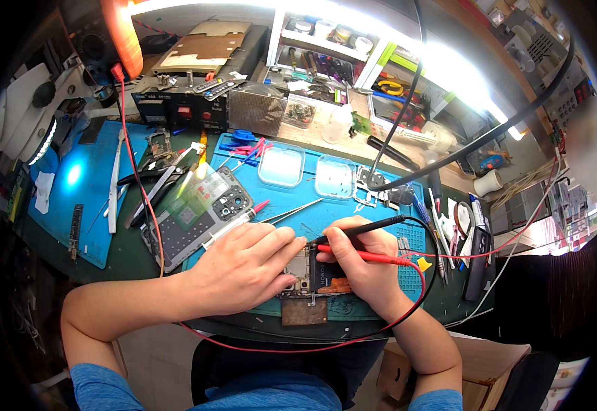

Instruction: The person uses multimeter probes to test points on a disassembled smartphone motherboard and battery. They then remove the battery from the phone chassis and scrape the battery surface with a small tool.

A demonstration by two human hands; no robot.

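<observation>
My left hand (247, 270) rests with curled fingers over the left side of an opened phone (302, 274), holding it on the blue mat (291, 209). My right hand (357, 264) grips two meter probes, a black one (374, 230) and a red one (380, 255), their tips down by the top of the phone's board. A flat metal piece (304, 312) lies under the phone's lower edge. Just above my left hand are metal tweezers (298, 209) and a separated phone housing (182, 226) with a camera cutout.
Clear trays (281, 164), small parts (374, 185) and tools (449, 233) lie around. An orange meter (133, 51), metal equipment (182, 106), a white microscope (24, 109) and lit shelves (322, 48) stand behind. Black cables (490, 127) hang overhead; probe leads (422, 294) loop around my hands.
</observation>
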